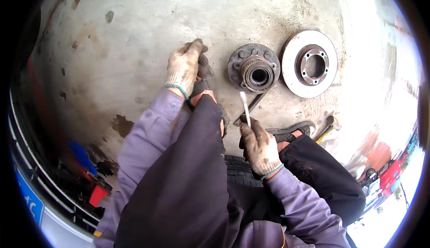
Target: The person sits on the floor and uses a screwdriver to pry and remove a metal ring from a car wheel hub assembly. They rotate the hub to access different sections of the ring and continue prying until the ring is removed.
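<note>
My left hand [183,66], in a soiled white knit glove, hangs over my left sandal [206,78]. Its fingers are loosely bent and apart, with nothing visible in them. My right hand [260,145], gloved likewise, closes around a slim silver metal tool [245,107]. The tool's lighter, wider tip points at the lower edge of a greasy wheel hub [254,69], with a small gap between them; the tool's other end is hidden in my fist. The hub lies on the floor, its hollow centre facing up and bolts around its flange. Beside it on the right lies a brake disc [293,71].
A dark flat bar [255,107] pokes out below the hub. A tyre [242,169] shows between my legs. Past my right sandal [295,131] lies a tool with a yellowish handle [323,135]. A vehicle's front [53,198] stands at lower left, and red objects [97,195] lie near it.
</note>
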